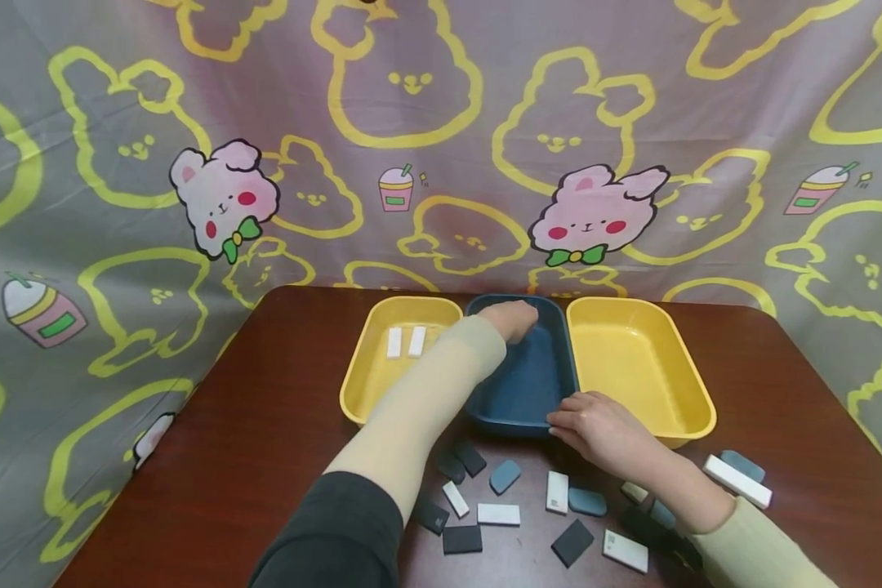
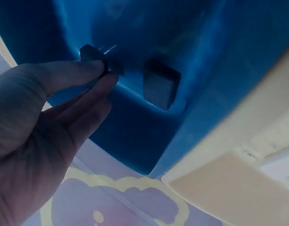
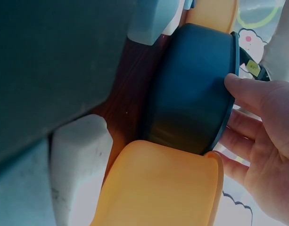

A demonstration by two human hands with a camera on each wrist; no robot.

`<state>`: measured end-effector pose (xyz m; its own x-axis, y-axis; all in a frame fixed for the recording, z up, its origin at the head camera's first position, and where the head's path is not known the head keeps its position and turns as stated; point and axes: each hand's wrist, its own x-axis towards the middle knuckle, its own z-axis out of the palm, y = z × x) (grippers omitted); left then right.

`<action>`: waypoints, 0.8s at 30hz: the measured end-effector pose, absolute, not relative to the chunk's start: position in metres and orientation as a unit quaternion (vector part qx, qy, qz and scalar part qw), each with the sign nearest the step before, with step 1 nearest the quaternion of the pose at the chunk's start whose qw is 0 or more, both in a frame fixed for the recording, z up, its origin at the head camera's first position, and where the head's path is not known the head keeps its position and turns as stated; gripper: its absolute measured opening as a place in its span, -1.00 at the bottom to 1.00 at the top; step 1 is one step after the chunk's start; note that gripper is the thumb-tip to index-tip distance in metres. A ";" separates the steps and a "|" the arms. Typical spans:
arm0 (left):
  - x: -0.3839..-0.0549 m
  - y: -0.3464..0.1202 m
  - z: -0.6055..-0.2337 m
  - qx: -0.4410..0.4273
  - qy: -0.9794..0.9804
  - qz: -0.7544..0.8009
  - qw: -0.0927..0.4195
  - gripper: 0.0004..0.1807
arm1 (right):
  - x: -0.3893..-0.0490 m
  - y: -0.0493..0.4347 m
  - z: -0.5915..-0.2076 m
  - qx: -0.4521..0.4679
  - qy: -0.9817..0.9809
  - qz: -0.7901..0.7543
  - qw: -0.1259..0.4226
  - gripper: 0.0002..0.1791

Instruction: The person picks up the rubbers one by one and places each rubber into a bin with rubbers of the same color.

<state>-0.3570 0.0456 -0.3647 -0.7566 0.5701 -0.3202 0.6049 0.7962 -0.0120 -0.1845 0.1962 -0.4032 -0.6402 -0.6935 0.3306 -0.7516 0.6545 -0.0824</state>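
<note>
My left hand (image 1: pixel 513 320) reaches into the far end of the dark blue bin (image 1: pixel 523 396). In the left wrist view its thumb and fingertips pinch a small dark block (image 2: pixel 91 53). A second dark block (image 2: pixel 161 85) rests inside the bin close beside it. At the bin's near right corner, my right hand (image 1: pixel 608 429) grips the rim. The right wrist view shows that thumb (image 3: pixel 245 88) at the outer side of the rim, with the fingers on the inner side.
A yellow bin (image 1: pixel 360 392) with two white blocks (image 1: pixel 406 342) stands to the left, another yellow bin (image 1: pixel 635 367) to the right. Several loose white, black and blue blocks, including a white one (image 1: pixel 498 514), lie on the brown table (image 1: pixel 265 433) in front. A patterned cloth (image 1: pixel 441 180) hangs behind.
</note>
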 end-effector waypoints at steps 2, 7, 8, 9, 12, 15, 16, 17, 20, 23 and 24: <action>-0.356 0.045 -0.363 0.310 0.935 -0.066 0.158 -0.85 | -0.185 0.196 -0.404 0.402 -0.899 0.106 0.139 -0.79; -0.352 0.041 -0.361 0.272 0.942 -0.060 0.186 -0.71 | -0.186 0.197 -0.405 0.398 -0.902 0.104 0.135 -0.79; -0.352 0.041 -0.361 0.263 0.944 -0.053 0.194 -0.70 | -0.186 0.197 -0.406 0.397 -0.902 0.104 0.134 -0.79; -0.352 0.040 -0.362 0.254 0.945 -0.044 0.200 -0.70 | -0.186 0.197 -0.406 0.397 -0.902 0.104 0.133 -0.79; -0.351 0.039 -0.362 0.235 0.948 -0.027 0.211 -0.72 | -0.187 0.197 -0.406 0.402 -0.899 0.105 0.136 -0.79; -0.351 0.039 -0.363 0.237 0.948 -0.024 0.212 -0.74 | -0.186 0.197 -0.405 0.408 -0.896 0.106 0.141 -0.79; -0.351 0.039 -0.363 0.239 0.948 -0.024 0.211 -0.75 | -0.186 0.197 -0.405 0.408 -0.896 0.106 0.142 -0.79; -0.352 0.039 -0.363 0.239 0.948 -0.023 0.211 -0.75 | -0.185 0.197 -0.405 0.408 -0.896 0.106 0.143 -0.79; -0.351 0.039 -0.364 0.237 0.948 -0.020 0.210 -0.75 | -0.185 0.197 -0.404 0.406 -0.897 0.104 0.142 -0.79; -0.351 0.038 -0.365 0.231 0.950 -0.014 0.209 -0.76 | -0.184 0.197 -0.404 0.405 -0.898 0.104 0.139 -0.80; -0.350 0.038 -0.364 0.231 0.950 -0.012 0.208 -0.76 | -0.184 0.197 -0.403 0.405 -0.898 0.104 0.138 -0.80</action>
<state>-0.3502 0.0379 -0.3644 -0.8067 0.4336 -0.4016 0.4436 0.8932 0.0734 -0.1841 0.1969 -0.4035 -0.6338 -0.6983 0.3328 -0.7559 0.6504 -0.0748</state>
